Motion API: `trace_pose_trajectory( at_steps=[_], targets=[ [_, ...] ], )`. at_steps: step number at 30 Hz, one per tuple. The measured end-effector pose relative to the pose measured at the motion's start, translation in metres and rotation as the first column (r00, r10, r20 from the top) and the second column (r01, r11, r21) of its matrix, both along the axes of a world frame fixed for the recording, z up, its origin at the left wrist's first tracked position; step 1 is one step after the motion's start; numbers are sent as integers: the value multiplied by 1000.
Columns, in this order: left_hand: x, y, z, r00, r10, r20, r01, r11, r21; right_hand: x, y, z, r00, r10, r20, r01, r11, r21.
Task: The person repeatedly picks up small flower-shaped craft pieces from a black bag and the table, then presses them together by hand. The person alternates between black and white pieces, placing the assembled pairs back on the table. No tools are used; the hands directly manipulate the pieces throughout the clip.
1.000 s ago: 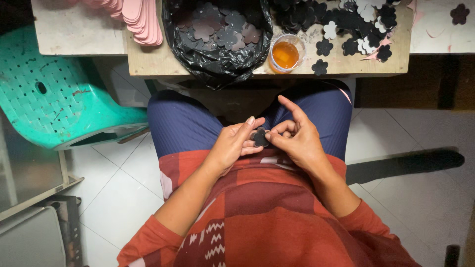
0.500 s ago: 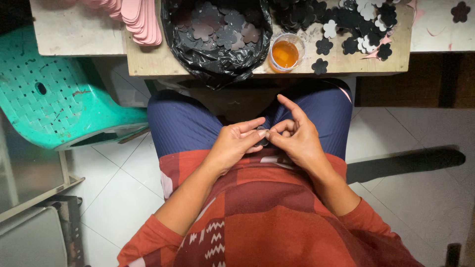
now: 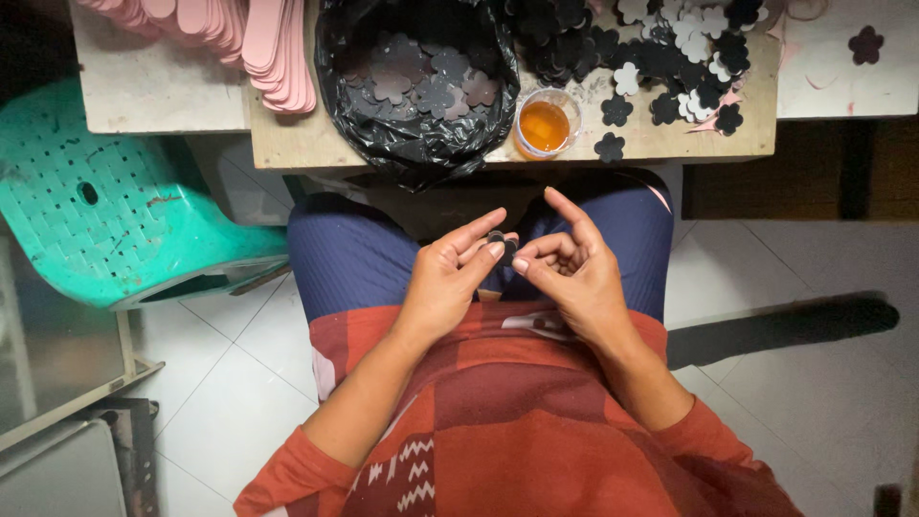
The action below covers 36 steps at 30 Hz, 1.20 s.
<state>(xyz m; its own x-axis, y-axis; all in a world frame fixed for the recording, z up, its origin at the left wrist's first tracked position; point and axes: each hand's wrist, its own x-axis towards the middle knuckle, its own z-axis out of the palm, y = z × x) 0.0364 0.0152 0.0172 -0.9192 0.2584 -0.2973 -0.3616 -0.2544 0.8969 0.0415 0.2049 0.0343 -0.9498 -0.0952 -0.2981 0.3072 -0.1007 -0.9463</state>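
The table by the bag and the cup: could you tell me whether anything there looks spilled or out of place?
Nothing looks spilled. The cup of orange liquid stands upright near the table edge. One dark flower cutout lies close to that edge, and another sits alone at the far right. The bag sags slightly over the edge.

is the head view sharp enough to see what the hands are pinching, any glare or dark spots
Head view: mostly sharp and evenly lit, no strong glare; the small dark piece pinched between left hand and right hand is too small and dark to show its shape; the black bag shows slight sheen; the upper left corner falls into shadow.
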Motion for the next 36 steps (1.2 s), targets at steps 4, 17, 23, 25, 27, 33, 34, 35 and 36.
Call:
trace_pose_trajectory(
  at_steps=[4, 17, 23, 25, 27, 33, 34, 35, 36],
  targets=[
    [-1, 3, 14, 992, -30, 122, 40, 996, -84, -1, -3, 4, 999, -39, 2, 39, 998, -45],
    [3, 11, -6, 985, 160, 60, -167, 975, 147, -4, 0, 0, 993, -111, 48, 116, 984, -135],
    [4, 11, -4, 985, 166, 54, -170, 980, 105, -5, 1, -2, 994, -82, 66, 95, 972, -217],
    [4, 11, -2, 986, 153, 66, -158, 984, 85, -4, 2, -3, 995, -79, 67, 93, 968, -233],
    [5, 13, -1, 985, 134, 107, -141, 988, 65, -3, 2, -4, 995, -78, 62, 90, 969, -228],
    [0, 9, 0, 989, 93, 116, -112, 979, 172, -2, 1, -10, 994, -100, 41, 107, 963, -248],
    [-1, 10, -1, 989, 89, 116, -107, 982, 154, -3, 1, -11, 994, -102, 36, 107, 962, -250],
    [-1, 9, -2, 989, 86, 117, -101, 986, 135, -3, 0, -12, 994, -103, 31, 107, 962, -253],
    [-1, 9, -4, 989, 83, 120, -97, 988, 117, -3, 0, -12, 994, -103, 29, 107, 961, -255]
  ],
)
